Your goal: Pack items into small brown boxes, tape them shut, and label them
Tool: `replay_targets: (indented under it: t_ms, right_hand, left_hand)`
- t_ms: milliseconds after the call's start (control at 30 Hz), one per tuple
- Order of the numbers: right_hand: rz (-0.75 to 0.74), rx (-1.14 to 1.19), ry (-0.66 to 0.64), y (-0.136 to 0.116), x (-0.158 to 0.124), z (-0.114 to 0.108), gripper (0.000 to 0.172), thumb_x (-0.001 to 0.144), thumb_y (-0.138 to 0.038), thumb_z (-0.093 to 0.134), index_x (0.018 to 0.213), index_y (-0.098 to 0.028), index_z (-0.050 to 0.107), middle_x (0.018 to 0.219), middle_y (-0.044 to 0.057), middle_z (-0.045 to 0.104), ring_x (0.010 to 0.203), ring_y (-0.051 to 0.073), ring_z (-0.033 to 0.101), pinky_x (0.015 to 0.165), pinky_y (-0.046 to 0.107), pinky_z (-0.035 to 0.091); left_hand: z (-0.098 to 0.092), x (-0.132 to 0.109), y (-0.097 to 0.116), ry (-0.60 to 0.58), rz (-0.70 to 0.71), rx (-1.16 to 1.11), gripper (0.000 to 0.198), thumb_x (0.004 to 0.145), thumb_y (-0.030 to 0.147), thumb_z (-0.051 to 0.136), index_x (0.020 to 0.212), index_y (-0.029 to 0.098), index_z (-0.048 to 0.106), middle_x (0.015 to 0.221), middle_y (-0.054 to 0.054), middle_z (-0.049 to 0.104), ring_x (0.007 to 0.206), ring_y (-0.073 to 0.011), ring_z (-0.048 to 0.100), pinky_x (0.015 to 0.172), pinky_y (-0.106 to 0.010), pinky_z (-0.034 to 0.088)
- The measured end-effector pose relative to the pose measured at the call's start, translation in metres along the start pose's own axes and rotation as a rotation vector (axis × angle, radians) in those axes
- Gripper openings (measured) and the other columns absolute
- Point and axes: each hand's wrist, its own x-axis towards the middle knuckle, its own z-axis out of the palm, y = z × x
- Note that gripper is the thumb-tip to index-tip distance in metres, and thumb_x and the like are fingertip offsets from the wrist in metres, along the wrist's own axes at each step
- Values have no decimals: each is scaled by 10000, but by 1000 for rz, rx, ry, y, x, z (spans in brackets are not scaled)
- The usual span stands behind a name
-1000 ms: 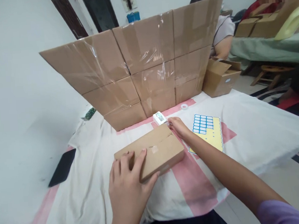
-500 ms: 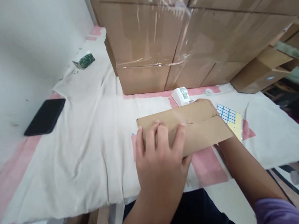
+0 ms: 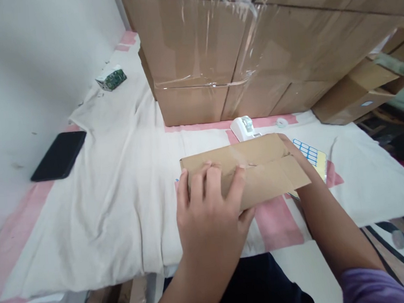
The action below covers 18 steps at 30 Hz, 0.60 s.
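Small box (image 3: 262, 167) between two hands on the cloth-covered table

Far left: black phone (image 3: 58, 156) flat on the pale cloth (image 3: 113, 224); beyond it, near the wall, a crumpled green-and-white packet (image 3: 111, 79). Next, the stack of cartons (image 3: 190, 45) in shiny film, along the back of the table.

Left hand (image 3: 208, 202): clasped over the left part of the small box, fingers spread on its top face, thumb down at the near edge. Box sits at the near middle of the table, in front of the white tape dispenser (image 3: 244, 129). Whether it lies fully flat: unclear. A flap (image 3: 297, 172) sticks out at its right end.

Right hand (image 3: 288, 144): at the far right corner of the box, mostly hidden behind it; I cannot make out whether the fingers grip or only touch. Hands apart, box between.

Handling (judgement): thin card, probably light, though contents are unseen. Stiff along folded edges, likely to dent mid-panel; dry surface, so little slip. Best hold: long edges near the corners, light pressure; the loose flap would bend if used as a handle.

Right: roll of tape (image 3: 281, 123) behind, label sheet (image 3: 310, 154) beside the right forearm, open carton (image 3: 351, 95) beyond.
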Motion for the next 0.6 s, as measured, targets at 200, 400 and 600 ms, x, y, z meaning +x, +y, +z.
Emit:
replay_targets:
  t_ms: [200, 400, 600]
  right_hand:
    - [175, 140, -40, 6, 13, 3, 347, 729, -406, 749, 562, -203, 523, 532, 1, 534, 508, 128, 489, 486, 258, 392]
    - [211, 311, 44, 11, 12, 18, 205, 843, -125, 575, 652, -179, 523, 559, -26, 544, 516, 88, 523, 519, 182, 438]
    - [188, 325, -25, 29, 26, 20, 285, 877, -41, 549, 633, -180, 500, 595, 2, 591, 589, 110, 591, 613, 204, 499]
  left_hand:
    - [-4, 1, -5, -12, 48, 60, 478, 843, 495, 730, 1278, 306, 676, 1209, -107, 629, 1160, -319, 574, 1091, -521, 420]
    - [-11, -2, -30, 25, 42, 54, 619, 787, 627, 747, 1311, 311, 652, 1245, -121, 590, 1148, -344, 607, 974, -517, 529]
    - [-13, -7, -39, 27, -19, 38, 640, 795, 645, 730, 1341, 327, 629, 1255, -116, 558, 1227, -357, 598, 1031, -550, 531]
